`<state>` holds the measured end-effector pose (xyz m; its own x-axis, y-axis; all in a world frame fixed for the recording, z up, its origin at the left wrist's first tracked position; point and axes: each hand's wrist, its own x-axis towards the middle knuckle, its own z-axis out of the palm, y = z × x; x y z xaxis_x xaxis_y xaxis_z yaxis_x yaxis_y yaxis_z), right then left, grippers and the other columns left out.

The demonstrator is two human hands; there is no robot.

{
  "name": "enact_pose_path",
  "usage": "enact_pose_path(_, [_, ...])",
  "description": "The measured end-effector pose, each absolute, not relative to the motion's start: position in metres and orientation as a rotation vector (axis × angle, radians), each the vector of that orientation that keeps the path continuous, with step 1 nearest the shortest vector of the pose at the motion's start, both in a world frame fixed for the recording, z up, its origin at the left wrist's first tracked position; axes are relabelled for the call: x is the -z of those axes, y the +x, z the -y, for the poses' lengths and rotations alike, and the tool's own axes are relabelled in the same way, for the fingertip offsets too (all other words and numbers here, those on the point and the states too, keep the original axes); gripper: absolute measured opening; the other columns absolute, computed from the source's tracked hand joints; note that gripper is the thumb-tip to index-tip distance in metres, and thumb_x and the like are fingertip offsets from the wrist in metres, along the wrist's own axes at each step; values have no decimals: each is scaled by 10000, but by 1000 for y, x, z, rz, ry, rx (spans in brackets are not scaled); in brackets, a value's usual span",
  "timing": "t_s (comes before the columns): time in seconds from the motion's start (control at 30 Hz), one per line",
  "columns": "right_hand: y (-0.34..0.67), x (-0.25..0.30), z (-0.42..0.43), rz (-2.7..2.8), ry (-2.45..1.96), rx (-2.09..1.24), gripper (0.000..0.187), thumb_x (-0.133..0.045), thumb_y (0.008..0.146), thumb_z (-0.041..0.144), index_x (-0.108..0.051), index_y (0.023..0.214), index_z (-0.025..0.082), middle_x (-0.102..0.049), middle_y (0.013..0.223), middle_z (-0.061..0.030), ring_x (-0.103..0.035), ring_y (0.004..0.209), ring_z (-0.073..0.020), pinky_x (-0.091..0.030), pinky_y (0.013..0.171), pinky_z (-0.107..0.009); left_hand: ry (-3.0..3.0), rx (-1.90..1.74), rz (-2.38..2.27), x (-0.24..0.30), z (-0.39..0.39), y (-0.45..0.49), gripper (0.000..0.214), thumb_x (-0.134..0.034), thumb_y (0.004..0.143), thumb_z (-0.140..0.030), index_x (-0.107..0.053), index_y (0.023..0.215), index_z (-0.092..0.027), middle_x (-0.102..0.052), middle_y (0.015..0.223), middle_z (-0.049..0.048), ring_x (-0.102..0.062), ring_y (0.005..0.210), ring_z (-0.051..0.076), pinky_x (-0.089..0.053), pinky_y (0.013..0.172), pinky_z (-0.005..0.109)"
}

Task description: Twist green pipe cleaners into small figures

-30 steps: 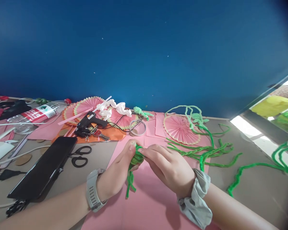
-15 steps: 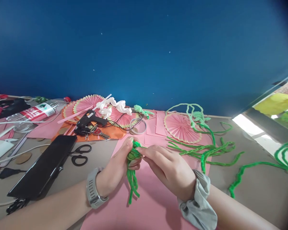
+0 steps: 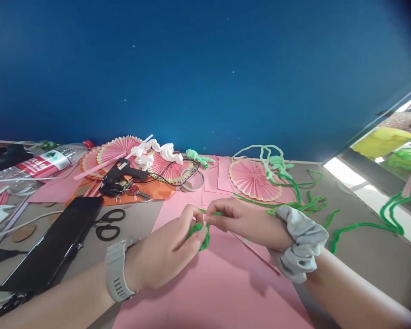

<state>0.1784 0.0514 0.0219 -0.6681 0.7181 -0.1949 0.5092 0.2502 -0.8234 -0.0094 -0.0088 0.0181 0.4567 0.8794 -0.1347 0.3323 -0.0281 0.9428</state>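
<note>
Above the pink paper point(image 3: 208, 283), my left hand point(image 3: 167, 249) is closed around a bundle of green yarn point(image 3: 204, 242), most of it covered by the fingers. My right hand point(image 3: 241, 221) comes in from the right, thumb and fingers pinched together on a strand of the same yarn at the bundle's upper side. The fingertips of both hands almost meet. A grey watch band circles the left wrist and a grey scrunchie the right. Beyond the right hand lie loose green yarn strands point(image 3: 311, 205) and a pleated pink paper fan point(image 3: 255, 180).
Left of my hands lie black-handled scissors point(image 3: 109, 232) and a black phone point(image 3: 55, 244). Farther back are a glue gun point(image 3: 119, 173), keys point(image 3: 139, 193), more paper fans point(image 3: 123, 151) and a plastic bottle point(image 3: 41, 167). A blue panel point(image 3: 205, 77) rises behind everything.
My left hand has turned so its back faces up, and the hanging yarn ends are out of sight. The right hand has lifted and straightened slightly. The view has shifted a little.
</note>
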Motion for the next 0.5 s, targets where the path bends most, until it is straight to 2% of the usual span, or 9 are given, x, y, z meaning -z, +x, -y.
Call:
enact_pose_path(0.1, [175, -20, -45, 2298, -1277, -1210, 211, -451, 838, 323, -576, 731, 192, -468, 583, 45, -372, 491, -78, -294, 441, -195, 1674, -563, -1209, -12, 10, -6, 195, -346, 871, -394, -435, 890, -221, -486, 640, -40, -409, 514, 111, -293, 532, 240])
enact_pose_path(0.23, [168, -23, -29, 2308, -1318, -935, 151, -441, 839, 227, -563, 757, 194, -521, 590, 44, -421, 491, -80, -305, 451, -196, 1754, -495, -1332, -8, 10, -3, 279, -334, 867, -434, -417, 1038, -229, -504, 633, -40, -448, 497, 127, -272, 494, 239])
enact_pose_path(0.4, [158, -24, -16, 2403, -1241, -579, 132, -435, 834, 138, -534, 752, 169, -597, 738, -20, -525, 644, -126, -381, 572, -235, 1847, -408, -1309, -10, 8, -1, 244, -338, 872, -400, -423, 1041, -245, -606, 810, 15, -566, 681, 192, -338, 567, 264])
enact_pose_path(0.5, [157, -22, -16, 2390, -1246, -591, 111, -444, 830, 126, -526, 775, 177, -608, 754, -26, -550, 674, -138, -401, 598, -246, 1874, -387, -1301, -10, 8, 0, 253, -348, 867, -407, -423, 1039, -238, -624, 857, 35, -583, 715, 209, -357, 592, 281])
